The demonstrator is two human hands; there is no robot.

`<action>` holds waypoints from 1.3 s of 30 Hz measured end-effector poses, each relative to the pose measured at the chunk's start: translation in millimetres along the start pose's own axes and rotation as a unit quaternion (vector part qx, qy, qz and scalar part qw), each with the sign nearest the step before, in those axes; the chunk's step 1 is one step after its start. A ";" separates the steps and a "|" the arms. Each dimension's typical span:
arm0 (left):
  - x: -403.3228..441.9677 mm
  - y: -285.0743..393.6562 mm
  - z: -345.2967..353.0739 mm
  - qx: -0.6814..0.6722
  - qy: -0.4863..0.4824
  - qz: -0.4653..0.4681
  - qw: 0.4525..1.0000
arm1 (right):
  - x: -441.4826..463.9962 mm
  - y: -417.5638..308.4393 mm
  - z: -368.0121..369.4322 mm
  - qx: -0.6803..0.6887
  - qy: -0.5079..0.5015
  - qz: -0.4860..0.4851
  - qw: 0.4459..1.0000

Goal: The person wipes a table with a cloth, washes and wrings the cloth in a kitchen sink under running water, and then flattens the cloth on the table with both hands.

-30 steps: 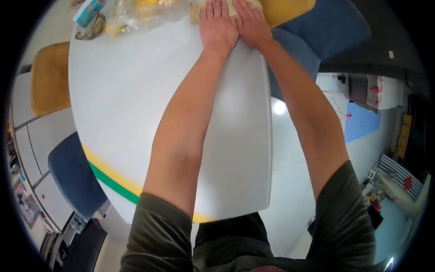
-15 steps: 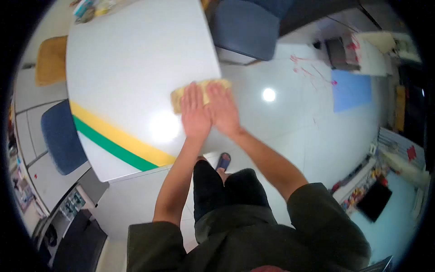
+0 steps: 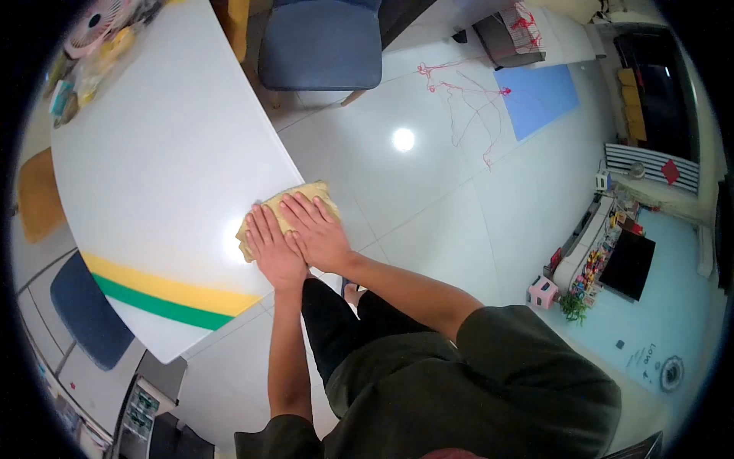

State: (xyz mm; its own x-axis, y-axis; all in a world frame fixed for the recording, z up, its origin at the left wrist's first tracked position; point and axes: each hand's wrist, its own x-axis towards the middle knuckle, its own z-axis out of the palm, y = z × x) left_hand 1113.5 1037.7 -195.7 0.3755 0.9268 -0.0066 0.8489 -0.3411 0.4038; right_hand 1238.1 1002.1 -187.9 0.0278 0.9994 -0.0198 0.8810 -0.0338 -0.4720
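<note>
A folded yellow cloth lies at the right edge of the white table, partly past the edge. My left hand rests flat on the cloth's left part, its fingers stretched out. Flat on the right part lies my right hand, fingers slightly spread, its thumb side touching my left hand. Neither hand is gripping the cloth. The cloth's middle is hidden under both hands.
Plastic bags, a glass and a pink fan stand at the table's far left. A blue chair is beyond the right edge. Another blue chair and a yellow chair are at the left.
Both hands and the cloth have come from the table's far side along its right edge to the near part. The view has turned, showing more floor at the right.
</note>
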 end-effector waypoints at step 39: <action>34.8 -55.8 -12.7 0.037 0.043 0.074 0.996 | 45.8 -27.1 25.5 -0.033 0.064 -0.033 0.997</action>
State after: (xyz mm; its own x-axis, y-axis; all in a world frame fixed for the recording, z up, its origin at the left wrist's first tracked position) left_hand 1074.4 1090.9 -206.9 0.4684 0.8744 0.1271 0.8128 -0.4828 0.3260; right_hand 1203.5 1048.7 -198.4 0.0244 0.9920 0.1238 0.9122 0.0286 -0.4088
